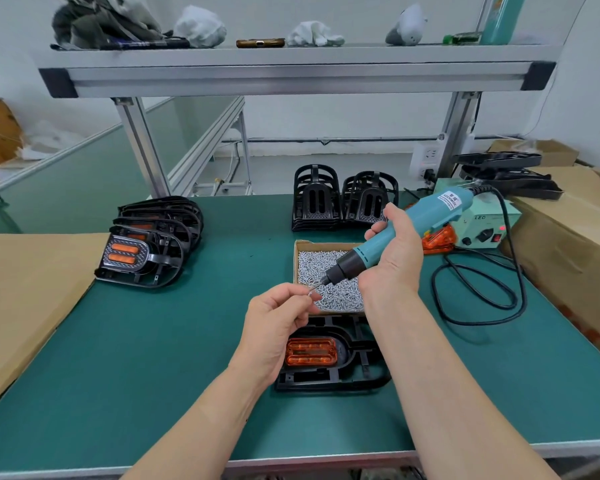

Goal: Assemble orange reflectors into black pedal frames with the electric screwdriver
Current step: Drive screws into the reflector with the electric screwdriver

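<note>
Workbench seen from above, both of my bare forearms reaching in. My left hand (278, 317) pinches a small silver screw (310, 291) between thumb and fingertips, raised just above the near edge of the box of screws (296, 261). My right hand (392, 258) is wrapped around the barrel of the teal screwdriver (406, 230), wrist bent back, the tool slanting down and left so its tip sits just beside the screw. The screw is tiny, so I cannot tell whether it touches the tip yet.

Below my hands, a black pedal frame (329, 379) lies flat on the green table (153, 341) with an orange reflector (310, 351) seated in it.

I judge the step is loading the screw. To do it well, I would line the screw up with the tip, seat the head squarely, then bring the tool upright over a hole in the frame before driving, so the reflector is not nudged out of its seat
</note>
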`<state>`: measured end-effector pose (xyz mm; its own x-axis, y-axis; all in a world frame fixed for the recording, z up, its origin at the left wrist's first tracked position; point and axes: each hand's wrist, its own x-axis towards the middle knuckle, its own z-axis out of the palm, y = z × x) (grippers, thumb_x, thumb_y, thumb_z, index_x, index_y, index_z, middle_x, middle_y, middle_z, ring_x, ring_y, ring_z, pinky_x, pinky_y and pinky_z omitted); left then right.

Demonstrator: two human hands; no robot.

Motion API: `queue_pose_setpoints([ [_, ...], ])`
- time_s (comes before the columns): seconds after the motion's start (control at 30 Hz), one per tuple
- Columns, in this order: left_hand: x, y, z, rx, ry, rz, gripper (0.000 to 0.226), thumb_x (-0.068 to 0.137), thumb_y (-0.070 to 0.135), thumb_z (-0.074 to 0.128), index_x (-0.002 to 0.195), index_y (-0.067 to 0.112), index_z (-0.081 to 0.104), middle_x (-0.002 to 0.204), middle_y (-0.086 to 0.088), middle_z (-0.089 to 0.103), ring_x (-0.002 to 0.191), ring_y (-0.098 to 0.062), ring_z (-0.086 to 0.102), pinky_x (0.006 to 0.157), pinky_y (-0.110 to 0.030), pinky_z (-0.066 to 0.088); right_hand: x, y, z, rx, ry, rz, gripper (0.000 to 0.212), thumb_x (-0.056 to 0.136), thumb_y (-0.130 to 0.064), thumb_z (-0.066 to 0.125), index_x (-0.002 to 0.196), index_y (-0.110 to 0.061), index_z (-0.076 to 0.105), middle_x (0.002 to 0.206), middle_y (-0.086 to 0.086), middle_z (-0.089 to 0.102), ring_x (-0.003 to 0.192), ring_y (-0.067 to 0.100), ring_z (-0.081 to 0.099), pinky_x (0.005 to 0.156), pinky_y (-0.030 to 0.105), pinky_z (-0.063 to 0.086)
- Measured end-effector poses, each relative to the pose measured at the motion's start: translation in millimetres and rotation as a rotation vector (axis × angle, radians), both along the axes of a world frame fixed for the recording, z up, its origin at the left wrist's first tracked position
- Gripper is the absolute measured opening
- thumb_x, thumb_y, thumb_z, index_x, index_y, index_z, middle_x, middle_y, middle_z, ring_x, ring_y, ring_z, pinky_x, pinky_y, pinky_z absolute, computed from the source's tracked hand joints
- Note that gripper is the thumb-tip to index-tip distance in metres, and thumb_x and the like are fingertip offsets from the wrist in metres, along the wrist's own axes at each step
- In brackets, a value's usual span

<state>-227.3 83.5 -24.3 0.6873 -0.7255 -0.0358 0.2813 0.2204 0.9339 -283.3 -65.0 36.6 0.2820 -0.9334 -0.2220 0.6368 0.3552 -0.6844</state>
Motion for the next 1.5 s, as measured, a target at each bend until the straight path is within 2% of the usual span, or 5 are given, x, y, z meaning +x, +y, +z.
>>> queue_pose_setpoints([
  [0.53,-1.2,0.6,-3.3,0.039,-0.045,0.009,0.011,0.077,0.009,0.068,0.073,0.016,0.076,0.082,-0.014,0.073,0.076,-0.022,0.054,0.071,-0.027,0.047,-4.2,-1.0,-1.9,-0.035,0.001,-0.029,0.017,0.085,-0.019,0.074,0.093,-0.018,0.060,0.054,-0.006,0.057,0.048,0.008,0.054,0.050,0.019,0.047],
  [0.77,-0.3,1.3,-6.7,0.235,-0.403,0.104,0.022,0.084,0.002,0.071,0.074,0.021,0.076,0.079,-0.012,0.073,0.072,-0.014,0.059,0.076,-0.039,0.054,-6.5,2.7,-1.6,-0.087,-0.026,-0.057,0.016,0.087,-0.012,0.072,0.093,-0.018,0.058,0.052,-0.008,0.057,0.047,0.004,0.055,0.050,0.018,0.049],
  [0.93,1.4,4.2,-10.4,0.356,-0.762,0.162,0.017,0.081,0.009,0.072,0.074,0.025,0.075,0.067,0.003,0.069,0.063,-0.015,0.061,0.066,-0.026,0.052,-7.7,7.0,-3.9,-0.141,0.015,-0.047,0.015,0.086,-0.013,0.072,0.090,-0.018,0.058,0.054,-0.007,0.056,0.048,0.006,0.053,0.049,0.018,0.047],
  [1.3,-7.1,3.3,-10.4,0.351,-0.939,0.187,0.020,0.079,0.006,0.069,0.080,0.025,0.074,0.072,0.012,0.068,0.064,-0.009,0.061,0.064,-0.014,0.047,-10.6,7.6,-7.4,-0.169,0.062,-0.059,0.017,0.084,-0.017,0.072,0.091,-0.019,0.056,0.056,-0.003,0.054,0.048,0.010,0.049,0.049,0.019,0.044],
  [1.5,-4.9,7.5,-7.5,0.421,-1.104,0.092,0.014,0.080,0.025,0.058,0.086,0.019,0.070,0.071,0.001,0.067,0.069,-0.014,0.061,0.071,-0.034,0.052,-13.2,8.1,-11.0,-0.211,0.068,-0.065,0.019,0.085,-0.015,0.072,0.092,-0.016,0.054,0.054,-0.002,0.053,0.046,0.011,0.048,0.049,0.019,0.045],
])
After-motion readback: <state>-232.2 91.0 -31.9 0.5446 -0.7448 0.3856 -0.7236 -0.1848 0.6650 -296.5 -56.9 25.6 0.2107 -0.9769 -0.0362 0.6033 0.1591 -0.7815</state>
